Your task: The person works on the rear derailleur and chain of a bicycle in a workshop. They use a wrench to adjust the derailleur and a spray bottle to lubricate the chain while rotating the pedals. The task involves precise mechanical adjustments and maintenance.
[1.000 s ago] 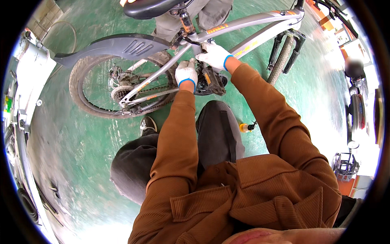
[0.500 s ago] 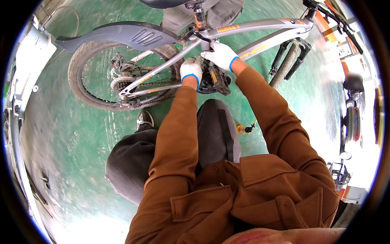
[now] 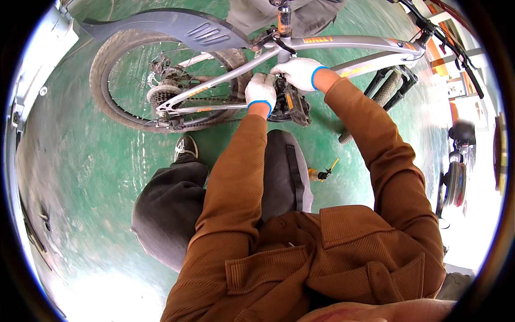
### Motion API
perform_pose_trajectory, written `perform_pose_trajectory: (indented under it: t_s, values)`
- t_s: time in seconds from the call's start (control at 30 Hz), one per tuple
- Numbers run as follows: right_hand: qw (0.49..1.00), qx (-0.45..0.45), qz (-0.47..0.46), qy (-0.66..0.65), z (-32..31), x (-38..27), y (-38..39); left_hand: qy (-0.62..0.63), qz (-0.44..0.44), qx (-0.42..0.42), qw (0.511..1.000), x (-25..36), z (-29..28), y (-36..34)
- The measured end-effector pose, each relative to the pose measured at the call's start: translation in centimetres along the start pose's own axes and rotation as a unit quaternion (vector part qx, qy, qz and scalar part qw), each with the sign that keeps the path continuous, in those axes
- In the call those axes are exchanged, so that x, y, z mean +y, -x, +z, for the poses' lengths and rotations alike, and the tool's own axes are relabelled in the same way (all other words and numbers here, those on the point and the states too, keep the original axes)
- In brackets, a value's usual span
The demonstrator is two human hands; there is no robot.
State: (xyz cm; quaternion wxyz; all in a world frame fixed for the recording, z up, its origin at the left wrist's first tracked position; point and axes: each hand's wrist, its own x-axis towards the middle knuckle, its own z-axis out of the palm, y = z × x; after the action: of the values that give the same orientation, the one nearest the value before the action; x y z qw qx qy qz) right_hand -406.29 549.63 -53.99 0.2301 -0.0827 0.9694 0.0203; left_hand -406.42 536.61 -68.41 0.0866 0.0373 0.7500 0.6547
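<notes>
A silver mountain bike frame (image 3: 370,42) stands across the far part of the view. My left hand (image 3: 261,91), in a white glove with a blue cuff, is closed at the low end of the seat tube, behind the crank. From the other side my right hand (image 3: 299,73), gloved alike, curls over the same spot, its fingertips close to the left ones. What either hand pinches is hidden by the gloves. Just below them are the dark pedal (image 3: 299,109) and the crank area. The rear wheel (image 3: 99,80) with its chain and cassette (image 3: 162,96) lies to the left.
A grey mudguard (image 3: 177,27) reaches over the rear wheel. Beyond the frame, another person's grey trousers (image 3: 316,21) show. A small yellow bottle with a black top (image 3: 317,174) is on the green floor (image 3: 107,177) by my knee. The front wheel (image 3: 387,88) and handlebar stand at right.
The bike sits further right in view as my head has shifted. My right hand has come lower along the seat tube, nearer the crank. My left hand stays by the tube's low end.
</notes>
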Motion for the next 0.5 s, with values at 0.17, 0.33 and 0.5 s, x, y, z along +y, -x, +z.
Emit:
perform_pose_trajectory:
  t_s: [0.17, 0.33, 0.5]
  values:
    - [0.998, -0.006, -0.050, -0.027, 0.1, 1.2, -0.4, -0.034, -0.011, 0.015, 0.999, 0.9, -0.1, 0.6]
    - [0.995, 0.034, -0.058, -0.069, 0.1, 0.2, 0.7, 0.025, 0.002, 0.040, 0.999, 0.4, 0.0, 0.7]
    - [0.883, 0.159, -0.035, -0.440, 4.8, 1.7, 3.4, -0.035, -0.001, 0.001, 0.999, 1.0, -1.2, 0.8]
